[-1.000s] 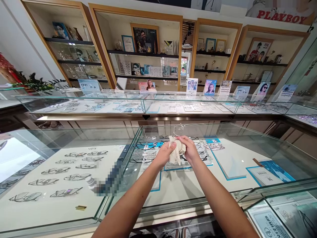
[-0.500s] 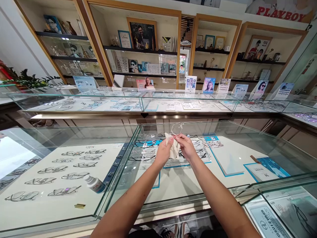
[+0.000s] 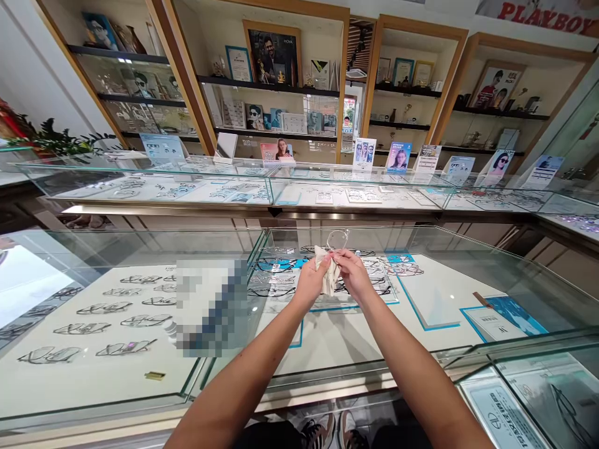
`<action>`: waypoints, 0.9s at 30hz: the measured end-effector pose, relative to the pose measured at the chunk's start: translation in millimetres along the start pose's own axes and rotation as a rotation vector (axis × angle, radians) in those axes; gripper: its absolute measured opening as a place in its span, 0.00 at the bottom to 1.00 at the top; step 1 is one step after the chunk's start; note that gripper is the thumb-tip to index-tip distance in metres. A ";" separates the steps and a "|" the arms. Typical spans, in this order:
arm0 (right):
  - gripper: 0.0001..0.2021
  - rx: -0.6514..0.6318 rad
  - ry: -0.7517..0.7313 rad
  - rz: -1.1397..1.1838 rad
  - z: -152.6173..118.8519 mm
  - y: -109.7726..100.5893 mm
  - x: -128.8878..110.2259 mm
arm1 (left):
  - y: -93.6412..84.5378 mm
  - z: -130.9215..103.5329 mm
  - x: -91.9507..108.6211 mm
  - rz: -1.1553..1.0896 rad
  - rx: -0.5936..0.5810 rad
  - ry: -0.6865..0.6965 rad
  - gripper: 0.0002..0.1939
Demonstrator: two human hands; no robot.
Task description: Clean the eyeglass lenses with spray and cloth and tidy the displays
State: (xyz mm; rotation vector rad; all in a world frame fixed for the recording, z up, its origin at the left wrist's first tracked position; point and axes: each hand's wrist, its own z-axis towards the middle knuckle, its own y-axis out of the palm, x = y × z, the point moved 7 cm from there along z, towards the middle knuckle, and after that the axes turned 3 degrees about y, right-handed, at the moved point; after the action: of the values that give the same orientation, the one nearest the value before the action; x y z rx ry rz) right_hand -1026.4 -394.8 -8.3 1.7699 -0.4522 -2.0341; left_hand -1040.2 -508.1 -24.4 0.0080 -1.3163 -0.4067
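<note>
Head: "PLAYBOY" sign [image 3: 552, 14]; hands rub glasses [image 3: 337, 239].

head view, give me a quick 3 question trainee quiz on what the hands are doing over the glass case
1. True or false: both hands are together on one pair of glasses and a cloth.
2. Which is in the left hand? A) a spray bottle B) the pale cloth C) a price card
3. Fill in: the glasses are held above the ____ display case, not resting on it.

Key
1. True. The right hand pinches the frame while the left hand presses the cloth to it.
2. B.
3. Glass. Rows of frames lie under its top.
</note>
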 end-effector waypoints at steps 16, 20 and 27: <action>0.14 -0.020 -0.007 -0.006 -0.4 1.4 0.4 | -0.7 -0.5 4.5 0.000 -0.014 -0.012 0.33; 0.14 0.020 -0.010 0.032 1.5 -4.1 -3.5 | 2.7 -0.1 6.2 -0.008 -0.071 -0.033 0.34; 0.13 0.077 -0.027 0.111 4.4 -10.0 -4.7 | 8.7 -2.3 10.1 0.001 -0.219 -0.031 0.33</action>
State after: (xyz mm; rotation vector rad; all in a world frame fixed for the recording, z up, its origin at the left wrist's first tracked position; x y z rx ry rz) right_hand -1031.1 -383.9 -8.6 1.7228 -0.6297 -1.9904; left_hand -1033.7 -503.4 -13.5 -0.1830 -1.2960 -0.5501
